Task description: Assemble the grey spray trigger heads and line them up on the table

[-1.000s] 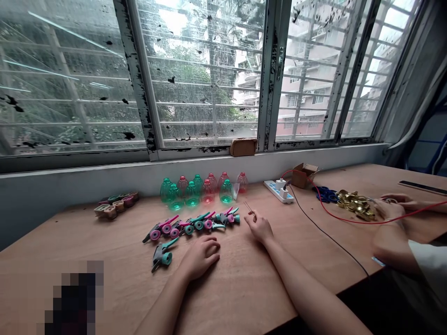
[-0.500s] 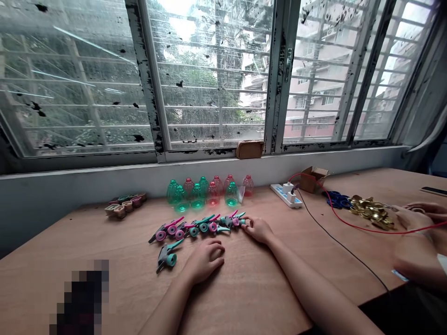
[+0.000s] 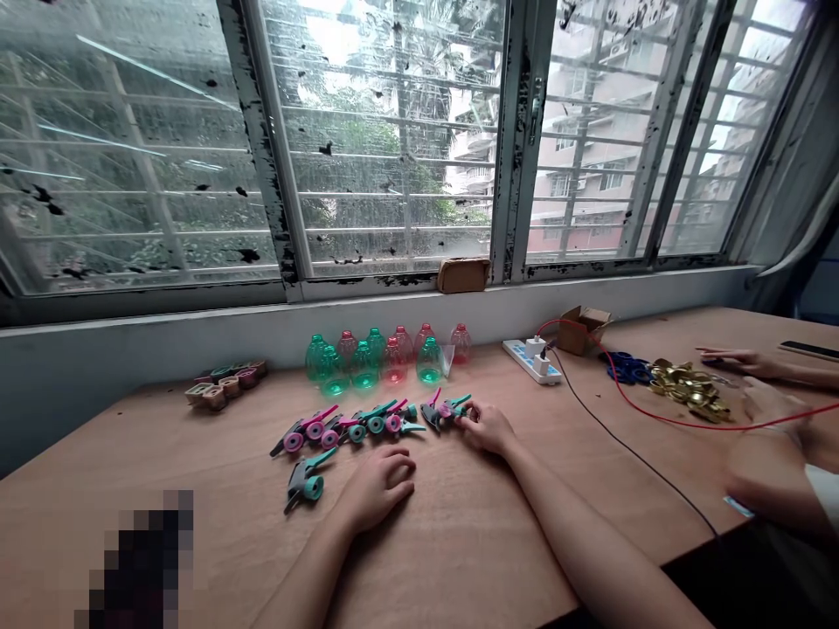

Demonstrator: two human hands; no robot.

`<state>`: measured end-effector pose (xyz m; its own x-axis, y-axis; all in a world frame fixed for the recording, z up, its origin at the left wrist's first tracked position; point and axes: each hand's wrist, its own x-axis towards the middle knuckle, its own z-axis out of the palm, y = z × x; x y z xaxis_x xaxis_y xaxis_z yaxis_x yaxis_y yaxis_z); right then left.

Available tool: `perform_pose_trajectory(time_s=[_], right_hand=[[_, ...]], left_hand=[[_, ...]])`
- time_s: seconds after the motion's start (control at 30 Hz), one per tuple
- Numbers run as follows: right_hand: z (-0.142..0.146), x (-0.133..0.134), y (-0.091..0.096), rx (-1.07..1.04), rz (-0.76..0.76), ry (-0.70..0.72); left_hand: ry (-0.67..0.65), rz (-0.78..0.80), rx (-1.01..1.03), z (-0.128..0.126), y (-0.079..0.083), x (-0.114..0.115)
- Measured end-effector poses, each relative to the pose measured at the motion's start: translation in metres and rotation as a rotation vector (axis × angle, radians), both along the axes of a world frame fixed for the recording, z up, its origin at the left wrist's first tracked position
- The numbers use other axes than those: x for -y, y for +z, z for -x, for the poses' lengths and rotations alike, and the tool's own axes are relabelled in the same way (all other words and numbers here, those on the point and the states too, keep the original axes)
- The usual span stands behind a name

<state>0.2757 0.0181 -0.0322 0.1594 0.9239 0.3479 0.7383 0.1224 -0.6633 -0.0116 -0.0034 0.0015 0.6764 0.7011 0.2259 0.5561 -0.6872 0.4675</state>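
Observation:
My right hand (image 3: pixel 486 427) pinches the rightmost spray-trigger head (image 3: pixel 444 410) of a row of pink and teal trigger heads (image 3: pixel 354 425) lying on the wooden table (image 3: pixel 459 542). That head sits a little apart from the row. My left hand (image 3: pixel 380 483) rests palm down on the table with its fingers loosely curled and nothing in it. One teal trigger head (image 3: pixel 303 478) lies alone just left of it. Behind the row stand several small green and pink plastic bottles (image 3: pixel 384 356).
Small pink and tan caps (image 3: pixel 223 384) lie at the back left. A white power strip (image 3: pixel 532 361) with red and black cables, a small cardboard box (image 3: pixel 582 328), blue rings (image 3: pixel 626 368) and gold metal parts (image 3: pixel 688 389) are at the right, where another person's hands (image 3: pixel 753 384) work.
My right hand moved from open table to the right end of the row, took hold of the last trigger head and drew it slightly away. The thin stick it held no longer shows.

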Motion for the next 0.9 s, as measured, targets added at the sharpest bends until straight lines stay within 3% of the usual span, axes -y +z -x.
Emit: perform_pose_trajectory(time_s=[0.1,0.23,0.43,0.67,0.9], right_hand=[[0.0,0.0,-0.003,-0.145,-0.118,0.028],[0.0,0.003,-0.001,-0.253,-0.236,-0.042],[0.008,0.015,0.008,-0.233,-0.296,-0.075],[0.049,0.037,0.015,-0.043,-0.285,0.328],[0.073,0.05,0.017,-0.047,-0.209,0.626]], left_hand=[[-0.003,0.003,0.007,0.0,0.001,0.001],[-0.006,0.007,0.011,-0.001,0.002,0.002],[-0.007,0.003,0.023,-0.002,0.001,0.003],[0.015,0.041,0.16,-0.004,0.001,0.01],[-0.037,0.084,0.169,-0.009,0.009,0.016]])
